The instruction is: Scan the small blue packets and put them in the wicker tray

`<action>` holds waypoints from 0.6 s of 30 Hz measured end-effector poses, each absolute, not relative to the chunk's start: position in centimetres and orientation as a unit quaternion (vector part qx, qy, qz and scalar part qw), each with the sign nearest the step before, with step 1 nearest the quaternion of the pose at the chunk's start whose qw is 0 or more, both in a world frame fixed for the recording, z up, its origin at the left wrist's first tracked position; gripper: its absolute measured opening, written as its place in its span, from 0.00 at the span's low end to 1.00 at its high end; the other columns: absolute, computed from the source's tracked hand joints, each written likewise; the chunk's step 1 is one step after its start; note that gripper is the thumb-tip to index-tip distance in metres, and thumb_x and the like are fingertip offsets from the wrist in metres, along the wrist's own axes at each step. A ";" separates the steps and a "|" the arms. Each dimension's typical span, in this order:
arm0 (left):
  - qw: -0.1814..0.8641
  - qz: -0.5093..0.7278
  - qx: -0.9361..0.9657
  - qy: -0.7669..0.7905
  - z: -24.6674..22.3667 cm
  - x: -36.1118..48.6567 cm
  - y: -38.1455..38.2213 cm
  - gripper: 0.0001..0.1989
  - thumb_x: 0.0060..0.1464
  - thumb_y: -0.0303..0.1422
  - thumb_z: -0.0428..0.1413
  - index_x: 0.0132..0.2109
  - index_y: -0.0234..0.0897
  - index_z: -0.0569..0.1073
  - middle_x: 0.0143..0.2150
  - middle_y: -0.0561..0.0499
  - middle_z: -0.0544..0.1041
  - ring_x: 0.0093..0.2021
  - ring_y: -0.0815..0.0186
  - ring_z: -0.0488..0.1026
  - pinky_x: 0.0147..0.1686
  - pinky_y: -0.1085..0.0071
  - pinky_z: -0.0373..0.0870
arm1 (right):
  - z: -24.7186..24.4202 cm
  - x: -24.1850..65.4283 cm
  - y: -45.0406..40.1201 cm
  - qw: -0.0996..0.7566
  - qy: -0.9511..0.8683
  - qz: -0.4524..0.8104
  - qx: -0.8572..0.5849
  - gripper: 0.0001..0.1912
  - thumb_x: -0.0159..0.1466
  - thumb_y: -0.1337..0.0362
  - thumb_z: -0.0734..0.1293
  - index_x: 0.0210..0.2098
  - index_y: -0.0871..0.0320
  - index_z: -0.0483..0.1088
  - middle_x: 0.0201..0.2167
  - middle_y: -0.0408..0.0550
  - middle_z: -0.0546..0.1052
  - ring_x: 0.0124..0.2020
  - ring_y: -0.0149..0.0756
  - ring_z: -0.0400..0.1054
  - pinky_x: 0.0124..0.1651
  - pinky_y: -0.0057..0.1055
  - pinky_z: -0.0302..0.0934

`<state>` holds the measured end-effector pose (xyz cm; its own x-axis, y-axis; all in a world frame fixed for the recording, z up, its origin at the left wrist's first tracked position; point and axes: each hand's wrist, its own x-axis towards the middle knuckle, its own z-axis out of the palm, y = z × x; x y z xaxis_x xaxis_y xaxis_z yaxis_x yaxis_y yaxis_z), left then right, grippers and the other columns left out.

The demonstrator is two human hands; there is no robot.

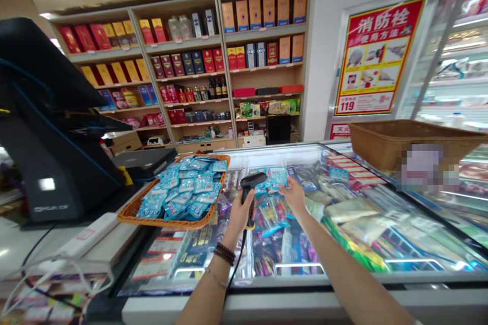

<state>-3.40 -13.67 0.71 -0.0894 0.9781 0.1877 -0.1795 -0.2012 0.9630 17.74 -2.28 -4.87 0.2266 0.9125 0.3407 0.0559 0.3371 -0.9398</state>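
My left hand grips a black handheld barcode scanner, whose coiled black cord hangs down past my wrist. The scanner's head points right, towards a small blue-and-clear packet pinched in my right hand. Scanner and packet are close but apart. Below my hands lies a glass-topped freezer chest filled with colourful packets. To the left of my hands, a shallow wicker tray holds a heap of similar blue packets.
A black checkout terminal and a white power strip with cables stand at left. Wooden shelves of boxes and bottles fill the back. A brown wicker basket sits at right, next to a red-and-yellow poster and a chilled display case.
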 end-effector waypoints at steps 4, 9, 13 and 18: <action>0.472 0.613 0.481 0.413 0.4 -3.2 -13.5 0.43 0.45 0.77 0.75 0.37 0.44 0.71 0.25 0.58 0.73 0.18 0.72 0.65 0.18 0.74 0.59 | -4.5 17.5 -2.7 0.617 -0.518 0.346 -0.482 0.28 0.57 0.35 0.79 0.44 0.48 0.77 0.39 0.50 0.91 0.38 0.58 0.91 0.48 0.56 0.89; 0.466 0.615 0.485 0.412 0.0 -3.3 -13.3 0.42 0.47 0.76 0.75 0.37 0.43 0.72 0.26 0.58 0.73 0.18 0.72 0.65 0.18 0.73 0.58 | -4.3 17.6 -2.8 0.610 -0.522 0.342 -0.488 0.27 0.58 0.37 0.79 0.44 0.48 0.77 0.39 0.51 0.91 0.39 0.59 0.91 0.49 0.56 0.89; 0.455 0.620 0.488 0.413 -0.6 -3.4 -13.0 0.41 0.50 0.76 0.74 0.37 0.44 0.71 0.25 0.58 0.73 0.17 0.71 0.66 0.18 0.73 0.57 | -4.5 17.7 -2.7 0.615 -0.520 0.343 -0.484 0.27 0.57 0.36 0.79 0.43 0.47 0.77 0.38 0.49 0.91 0.39 0.58 0.91 0.48 0.55 0.89; 0.452 0.622 0.489 0.412 -1.0 -3.4 -12.7 0.39 0.53 0.74 0.73 0.37 0.45 0.70 0.25 0.58 0.73 0.18 0.71 0.65 0.19 0.73 0.57 | -4.9 17.9 -2.4 0.610 -0.528 0.328 -0.491 0.29 0.57 0.34 0.80 0.45 0.47 0.78 0.38 0.48 0.92 0.39 0.55 0.90 0.47 0.51 0.88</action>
<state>-3.36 -12.71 -1.02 -0.1141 0.9650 0.2362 -0.1588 -0.2524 0.9545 17.94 -2.41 -4.93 0.2262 0.9193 0.3221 0.1193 0.3020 -0.9458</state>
